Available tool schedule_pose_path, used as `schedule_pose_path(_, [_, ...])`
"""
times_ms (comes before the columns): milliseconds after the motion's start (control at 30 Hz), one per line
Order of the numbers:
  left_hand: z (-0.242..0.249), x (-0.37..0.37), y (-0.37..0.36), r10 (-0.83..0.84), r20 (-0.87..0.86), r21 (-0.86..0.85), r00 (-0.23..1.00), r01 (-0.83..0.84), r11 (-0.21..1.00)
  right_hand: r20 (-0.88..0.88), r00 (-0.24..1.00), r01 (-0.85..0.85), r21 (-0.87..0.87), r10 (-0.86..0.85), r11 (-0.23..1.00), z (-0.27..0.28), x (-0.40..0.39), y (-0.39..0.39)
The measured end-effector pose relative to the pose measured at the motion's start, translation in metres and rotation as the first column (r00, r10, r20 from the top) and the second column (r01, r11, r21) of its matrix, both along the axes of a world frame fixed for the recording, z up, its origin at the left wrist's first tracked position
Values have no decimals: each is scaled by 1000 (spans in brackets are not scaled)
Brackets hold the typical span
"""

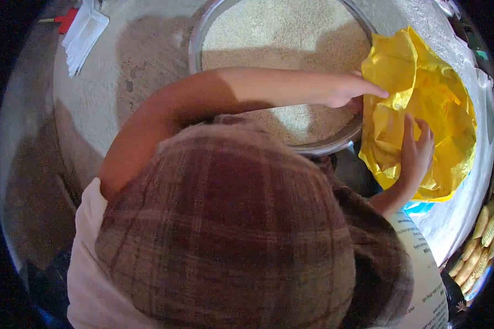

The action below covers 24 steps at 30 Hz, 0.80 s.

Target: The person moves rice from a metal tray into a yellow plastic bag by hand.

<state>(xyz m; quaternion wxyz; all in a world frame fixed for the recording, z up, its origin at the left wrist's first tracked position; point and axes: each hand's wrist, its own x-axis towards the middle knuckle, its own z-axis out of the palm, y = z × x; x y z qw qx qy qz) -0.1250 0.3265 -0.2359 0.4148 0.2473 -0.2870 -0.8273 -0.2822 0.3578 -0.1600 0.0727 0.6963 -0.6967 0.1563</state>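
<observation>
A yellow plastic bag with crinkled, shiny sides gapes wide on the right. My left hand, at the end of an arm stretched across the basin, grips the bag's near-left rim; one finger lies over the edge and the others are hidden. Within the bag's mouth is my right hand, fingers apart and nothing seen in them. Behind my left arm stands a round metal basin filled with pale grain, perhaps rice. The bag's lower part and contents cannot be made out.
A plaid brown cloth covers the lower middle of the view. White folded sheets lie at upper left beside a red object. Corn cobs are piled at lower right. Concrete floor surrounds the basin.
</observation>
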Motion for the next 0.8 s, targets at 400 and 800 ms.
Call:
schedule_pose_path(400, [89,-8,4,256,693,-500,674,193,844,829,554,216,-228,73,949,15,5,2])
schedule_pose_path(800, [59,-28,-23,-223,231,-191,947,269,944,681,732,-228,273,-21,935,40,8,28])
